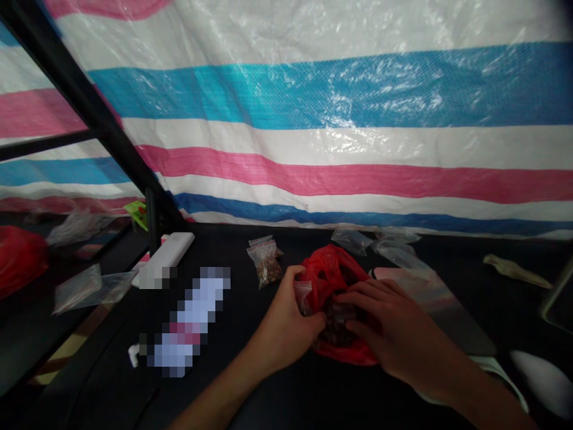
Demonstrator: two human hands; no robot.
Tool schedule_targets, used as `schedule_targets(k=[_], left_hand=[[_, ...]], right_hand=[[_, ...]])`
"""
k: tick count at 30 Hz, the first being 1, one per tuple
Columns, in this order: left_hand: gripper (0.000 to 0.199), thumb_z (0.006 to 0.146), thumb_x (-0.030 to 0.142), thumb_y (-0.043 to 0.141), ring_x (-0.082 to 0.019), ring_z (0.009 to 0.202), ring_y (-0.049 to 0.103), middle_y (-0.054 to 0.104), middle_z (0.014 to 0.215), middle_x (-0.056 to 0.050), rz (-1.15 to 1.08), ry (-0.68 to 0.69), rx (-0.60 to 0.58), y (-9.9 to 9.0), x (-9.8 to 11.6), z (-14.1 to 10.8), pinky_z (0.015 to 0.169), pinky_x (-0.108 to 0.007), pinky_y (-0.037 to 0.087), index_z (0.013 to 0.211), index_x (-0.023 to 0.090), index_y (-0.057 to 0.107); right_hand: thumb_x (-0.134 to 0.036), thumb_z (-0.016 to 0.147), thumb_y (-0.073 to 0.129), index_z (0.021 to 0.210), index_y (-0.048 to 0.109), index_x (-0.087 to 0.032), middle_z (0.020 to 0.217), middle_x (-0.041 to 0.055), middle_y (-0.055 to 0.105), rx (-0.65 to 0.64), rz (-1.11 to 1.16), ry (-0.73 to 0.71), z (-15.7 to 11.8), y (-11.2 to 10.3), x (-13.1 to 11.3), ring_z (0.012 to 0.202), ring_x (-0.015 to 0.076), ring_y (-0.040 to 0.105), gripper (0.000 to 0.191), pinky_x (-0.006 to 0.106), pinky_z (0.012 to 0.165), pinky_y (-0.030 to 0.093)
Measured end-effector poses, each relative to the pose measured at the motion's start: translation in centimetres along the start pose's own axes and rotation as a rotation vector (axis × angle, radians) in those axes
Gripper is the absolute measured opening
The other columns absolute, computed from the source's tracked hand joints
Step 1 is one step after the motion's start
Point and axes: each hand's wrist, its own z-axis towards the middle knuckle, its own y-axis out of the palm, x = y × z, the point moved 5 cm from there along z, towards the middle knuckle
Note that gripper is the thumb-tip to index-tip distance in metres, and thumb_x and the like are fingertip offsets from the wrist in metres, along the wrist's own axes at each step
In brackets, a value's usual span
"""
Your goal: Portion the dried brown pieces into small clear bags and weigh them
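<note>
A red plastic bag [333,263] sits on the black table with its mouth open, and small dark brown pieces [335,325] show inside. My left hand [286,328] is at the bag's left rim, fingers and thumb curled around a small clear zip bag [303,294] at the opening. From the right, my right hand [385,322] reaches into the mouth, its fingers bent down among the brown pieces; whatever its fingertips hold is hidden. Just beyond my left hand lie small zip bags [267,263] filled with brown pieces.
Clear plastic bags [351,240] lie behind the red bag. A flat grey board [461,319] and a white rounded object [544,379] are at right. A white box [165,260] and a pixelated object [192,322] lie left. Black metal bars [80,89] stand before a striped tarp [313,95].
</note>
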Motion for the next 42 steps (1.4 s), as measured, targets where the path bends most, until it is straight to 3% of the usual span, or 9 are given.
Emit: schedule_targets(k=[3, 9, 20, 25, 28, 32, 34, 37, 42], left_hand=[[0.057, 0.071, 0.008, 0.068, -0.015, 0.075, 0.069, 0.071, 0.095, 0.0, -0.182, -0.082, 0.045, 0.1, -0.1, 0.5, 0.065, -0.024, 0.055, 0.122, 0.022, 0.048], [0.048, 0.068, 0.009, 0.067, -0.015, 0.077, 0.068, 0.069, 0.089, 0.002, -0.291, -0.108, 0.131, -0.4, -0.1, 0.6, 0.07, -0.025, 0.054, 0.112, 0.022, 0.056], [0.042, 0.066, 0.007, 0.059, -0.015, 0.079, 0.065, 0.067, 0.086, 0.001, -0.218, -0.154, 0.149, -0.9, -0.9, 1.1, 0.075, -0.026, 0.053, 0.105, 0.02, 0.062], [0.033, 0.071, 0.011, 0.062, -0.016, 0.082, 0.066, 0.067, 0.087, 0.0, -0.214, -0.18, 0.096, -1.0, -1.1, 1.3, 0.078, -0.027, 0.053, 0.103, 0.02, 0.063], [0.031, 0.077, 0.017, 0.066, -0.018, 0.087, 0.066, 0.067, 0.093, -0.001, -0.166, -0.076, 0.147, -1.6, -0.8, 1.7, 0.081, -0.03, 0.053, 0.107, 0.021, 0.059], [0.04, 0.084, 0.019, 0.07, -0.019, 0.096, 0.063, 0.063, 0.107, -0.003, 0.183, 0.268, 0.406, -3.1, 0.5, 1.4, 0.09, -0.034, 0.051, 0.12, 0.022, 0.053], [0.047, 0.087, 0.017, 0.068, -0.019, 0.097, 0.062, 0.06, 0.11, -0.004, 0.354, 0.405, 0.451, -3.2, 1.1, 0.9, 0.09, -0.035, 0.05, 0.129, 0.024, 0.048], [0.052, 0.09, 0.014, 0.064, -0.019, 0.092, 0.062, 0.059, 0.107, -0.004, 0.5, 0.494, 0.383, -2.8, 1.4, 0.4, 0.085, -0.034, 0.051, 0.136, 0.025, 0.043], [0.057, 0.087, 0.012, 0.064, -0.026, 0.103, 0.064, 0.064, 0.116, -0.008, 0.657, 0.521, 0.133, -1.4, 1.0, 0.1, 0.09, -0.042, 0.052, 0.138, 0.025, 0.043]], right_hand=[[-0.017, 0.088, 0.072, 0.12, 0.072, -0.033, 0.114, 0.0031, 0.078, 0.013, -0.03, 0.029, 0.0, 0.7, 0.2, 0.102, 0.0264, 0.072, 0.036, 0.048, 0.095, 0.052], [-0.023, 0.091, 0.071, 0.131, 0.068, -0.027, 0.122, 0.007, 0.076, 0.064, -0.086, 0.032, 0.2, 1.8, 0.2, 0.102, 0.0275, 0.074, 0.04, 0.048, 0.091, 0.057], [-0.03, 0.091, 0.074, 0.106, 0.074, -0.023, 0.103, 0.0069, 0.077, 0.131, -0.206, 0.102, 1.0, 2.3, -0.4, 0.089, 0.0266, 0.074, 0.016, 0.043, 0.08, 0.058], [-0.031, 0.094, 0.07, 0.104, 0.074, -0.021, 0.104, 0.0083, 0.079, 0.139, -0.114, 0.16, 1.0, 2.5, -0.2, 0.094, 0.028, 0.074, 0.015, 0.045, 0.086, 0.057], [-0.034, 0.096, 0.067, 0.115, 0.073, -0.025, 0.11, 0.0065, 0.08, 0.117, 0.056, 0.231, 1.0, 2.3, 0.1, 0.1, 0.0276, 0.074, 0.022, 0.047, 0.091, 0.056], [-0.034, 0.096, 0.067, 0.125, 0.071, -0.03, 0.115, 0.0038, 0.08, 0.152, 0.217, 0.258, 0.9, 1.4, 0.3, 0.104, 0.0273, 0.073, 0.029, 0.05, 0.099, 0.053], [-0.037, 0.097, 0.066, 0.126, 0.071, -0.033, 0.118, 0.0027, 0.079, 0.171, 0.278, 0.264, 0.7, 0.9, 0.3, 0.107, 0.0272, 0.072, 0.03, 0.05, 0.099, 0.054], [-0.04, 0.098, 0.065, 0.13, 0.068, -0.036, 0.125, 0.001, 0.076, 0.189, 0.365, 0.258, 0.5, 0.2, 0.0, 0.112, 0.0256, 0.071, 0.032, 0.047, 0.1, 0.056], [-0.035, 0.1, 0.063, 0.134, 0.064, -0.036, 0.127, 0.001, 0.074, 0.244, 0.385, 0.11, 0.5, -0.6, -1.0, 0.116, 0.0217, 0.07, 0.034, 0.041, 0.102, 0.057]])
